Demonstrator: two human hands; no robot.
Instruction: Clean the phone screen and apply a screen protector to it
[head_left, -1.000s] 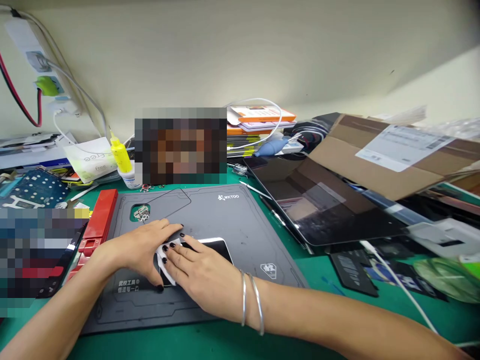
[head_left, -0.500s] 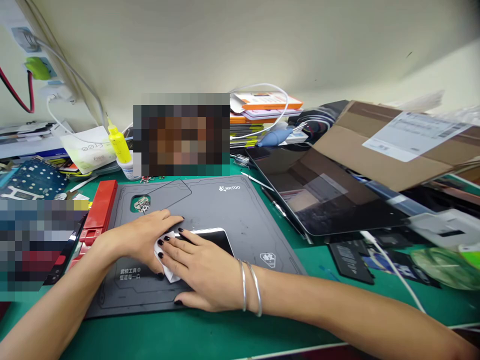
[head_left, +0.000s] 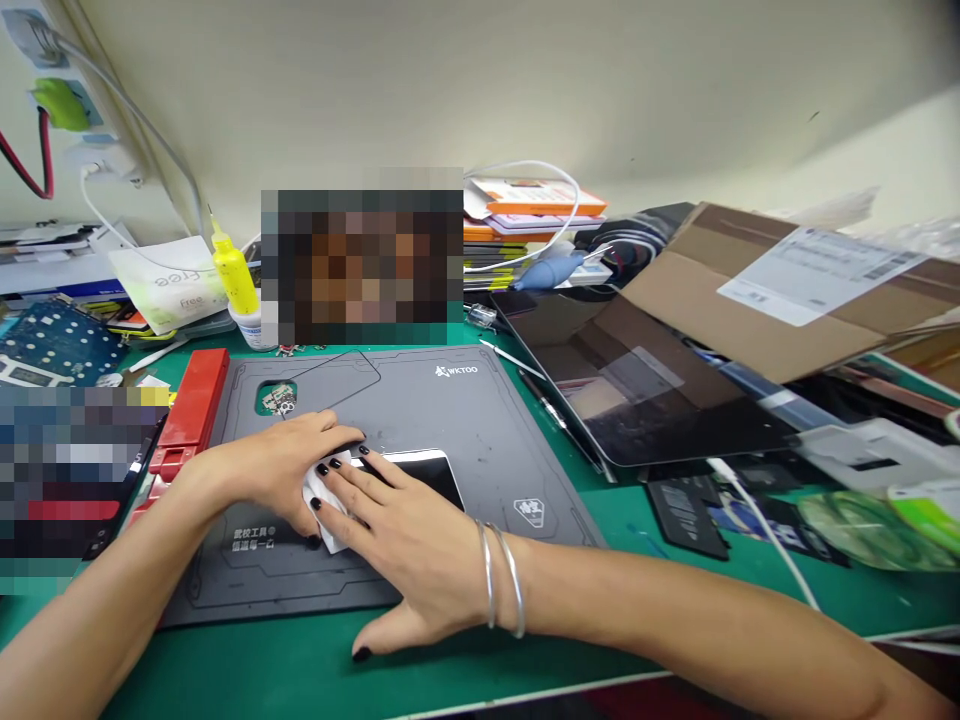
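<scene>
A grey WKTOO repair mat [head_left: 480, 420] lies on the green bench, with a glossy black phone [head_left: 420, 478] on it, mostly covered by my hands. My left hand [head_left: 281, 468] and my right hand [head_left: 397, 540] overlap on a white cloth [head_left: 322, 500] at the phone's left end. My right hand's fingers spread over the cloth, and its thumb stands out past the mat's front edge. The phone's left part is hidden beneath the cloth and fingers.
A red plastic holder [head_left: 191, 410] borders the mat's left side. Behind stand a yellow glue bottle [head_left: 232, 270] and a circuit board [head_left: 60, 340]. To the right lie a dark tablet [head_left: 637, 385], a cardboard box [head_left: 750, 290] and a blue air blower [head_left: 547, 272].
My right thumb has swung outward past the mat's front edge. Both hands stay on the cloth, and the view has shifted slightly.
</scene>
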